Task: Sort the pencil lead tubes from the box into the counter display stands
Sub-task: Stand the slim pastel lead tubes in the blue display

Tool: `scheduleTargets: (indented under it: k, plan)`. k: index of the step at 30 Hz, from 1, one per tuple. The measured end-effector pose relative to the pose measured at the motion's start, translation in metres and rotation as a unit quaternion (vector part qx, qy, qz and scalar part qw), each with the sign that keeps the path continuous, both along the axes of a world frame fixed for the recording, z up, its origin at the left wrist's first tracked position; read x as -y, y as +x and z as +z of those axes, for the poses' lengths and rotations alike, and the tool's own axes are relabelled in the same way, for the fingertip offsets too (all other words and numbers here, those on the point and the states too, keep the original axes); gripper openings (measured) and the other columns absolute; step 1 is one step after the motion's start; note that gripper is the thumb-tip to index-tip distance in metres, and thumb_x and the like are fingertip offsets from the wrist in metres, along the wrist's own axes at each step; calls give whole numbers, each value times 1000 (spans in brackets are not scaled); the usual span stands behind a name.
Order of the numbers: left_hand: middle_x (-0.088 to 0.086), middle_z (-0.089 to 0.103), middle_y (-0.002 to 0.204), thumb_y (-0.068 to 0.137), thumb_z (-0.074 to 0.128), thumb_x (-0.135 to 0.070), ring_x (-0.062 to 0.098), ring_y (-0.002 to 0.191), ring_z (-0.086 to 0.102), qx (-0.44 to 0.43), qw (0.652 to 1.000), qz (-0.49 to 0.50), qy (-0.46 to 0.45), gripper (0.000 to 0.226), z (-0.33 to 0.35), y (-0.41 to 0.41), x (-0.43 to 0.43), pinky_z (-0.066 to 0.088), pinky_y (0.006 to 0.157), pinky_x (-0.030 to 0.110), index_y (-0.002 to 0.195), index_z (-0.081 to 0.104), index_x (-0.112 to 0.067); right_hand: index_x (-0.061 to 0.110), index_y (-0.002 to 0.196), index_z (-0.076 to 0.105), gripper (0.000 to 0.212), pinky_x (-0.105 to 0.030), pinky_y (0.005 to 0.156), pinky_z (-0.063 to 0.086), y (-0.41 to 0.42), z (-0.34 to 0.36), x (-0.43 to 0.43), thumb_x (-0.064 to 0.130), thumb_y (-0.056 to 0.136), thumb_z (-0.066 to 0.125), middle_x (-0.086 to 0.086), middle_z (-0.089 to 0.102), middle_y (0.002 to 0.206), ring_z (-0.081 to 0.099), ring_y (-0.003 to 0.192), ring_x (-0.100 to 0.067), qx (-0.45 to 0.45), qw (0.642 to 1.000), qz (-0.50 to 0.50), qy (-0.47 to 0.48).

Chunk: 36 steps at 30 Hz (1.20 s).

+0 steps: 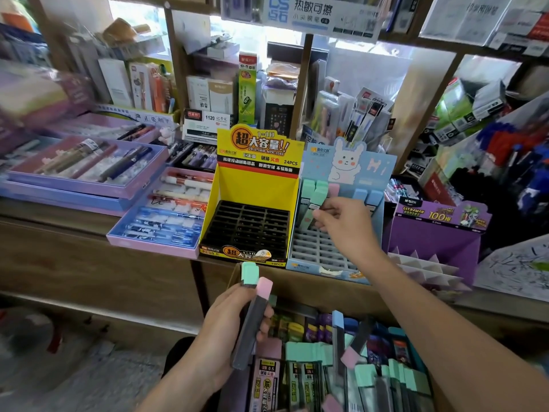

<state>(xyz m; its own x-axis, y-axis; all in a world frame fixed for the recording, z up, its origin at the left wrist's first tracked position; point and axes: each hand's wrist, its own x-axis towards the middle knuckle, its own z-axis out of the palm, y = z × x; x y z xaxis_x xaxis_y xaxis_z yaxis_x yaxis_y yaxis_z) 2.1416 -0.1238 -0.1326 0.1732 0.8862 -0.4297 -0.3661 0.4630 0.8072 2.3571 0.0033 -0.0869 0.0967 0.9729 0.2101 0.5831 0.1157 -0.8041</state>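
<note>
My left hand [228, 331] grips two lead tubes below the counter edge, a pink-capped tube [252, 319] and a green-capped tube [249, 273] behind it. My right hand [346, 224] pinches a green-capped tube [309, 212] over the back rows of the light blue bunny display stand [335, 257], where a few green, pink and blue capped tubes stand. The yellow and black display stand [255, 185] to its left has a black slotted tray with nothing in it. The cardboard box [341, 373] below holds several mixed tubes.
A purple display stand [436, 233] with white dividers sits right of the blue one. Pink and purple trays of pens [160, 215] lie on the wooden counter [89, 251] to the left. Shelves crowded with stationery rise behind.
</note>
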Motion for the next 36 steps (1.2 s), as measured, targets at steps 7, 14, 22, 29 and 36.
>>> scheduleTargets:
  k: [7, 14, 22, 29, 36]
  plan:
    - [18, 64, 80, 102, 54, -18, 22, 58, 56, 36, 999, 8, 0, 21, -1, -1, -1, 47, 48, 29, 112, 64, -2, 5, 102, 79, 12, -48, 85, 62, -9, -3, -3, 13, 94, 73, -3, 77, 85, 75, 82, -17, 4, 1000, -12, 6]
    - [19, 67, 83, 104, 53, -17, 20, 61, 58, 64, 998, 15, 14, 28, 1, 1, 0, 50, 50, 27, 124, 58, 2, 6, 100, 79, 13, -46, 83, 63, -12, -6, -4, 16, 93, 74, -1, 75, 80, 75, 76, -16, 7, 1000, -27, 8]
    - [16, 68, 86, 98, 60, -23, 18, 64, 57, 64, 997, 15, 32, 32, 4, -1, 3, 47, 56, 28, 120, 64, 0, 18, 87, 73, 6, -34, 73, 62, -7, -4, 21, 19, 89, 79, 1, 74, 75, 73, 73, -14, -42, 998, -40, -7]
    - [11, 68, 85, 75, 79, -29, 14, 64, 56, 29, 996, 7, 86, 39, 2, 1, 1, 48, 54, 25, 105, 70, -6, 13, 84, 78, 28, -20, 56, 54, -23, 8, 67, 39, 92, 76, -6, 78, 74, 72, 62, -16, -109, 969, 135, -176]
    - [4, 61, 73, 73, 89, -26, 12, 61, 54, -7, 994, -14, 111, 19, -2, 3, 2, 47, 57, 28, 83, 73, -22, 10, 79, 81, 22, -20, 55, 53, -29, 6, 77, 32, 83, 85, -10, 76, 69, 70, 62, -16, -131, 942, 160, -264]
